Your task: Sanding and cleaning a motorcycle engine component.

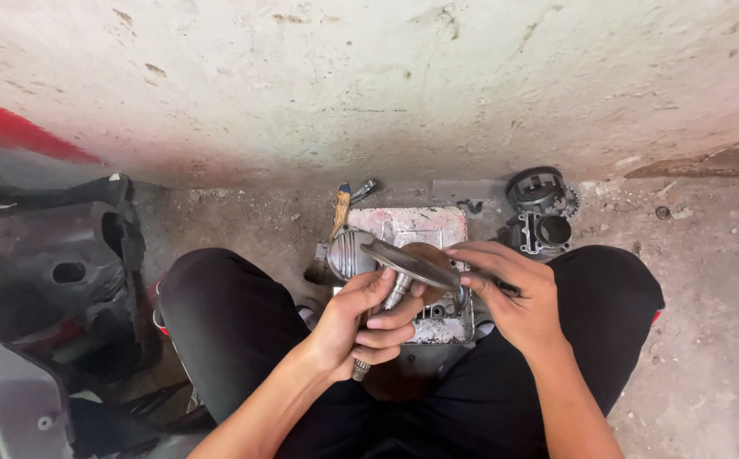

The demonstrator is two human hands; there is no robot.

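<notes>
The shaft gripped in the left hand is bare metal, dull grey, threaded at its lower end. The flat tool in the right hand is smooth metal with a slight sheen. The tray beneath is scuffed, stained metal. The cylinder parts are dark, matt cast metal. The brush handle is wood. The floor is rough concrete, the trousers matt black cloth.

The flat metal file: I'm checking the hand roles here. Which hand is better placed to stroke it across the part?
Probably the right hand: its grip is on the flat metal file, lying across the part. The left hand is wrapped around the metal shaft, steadying it.
</notes>
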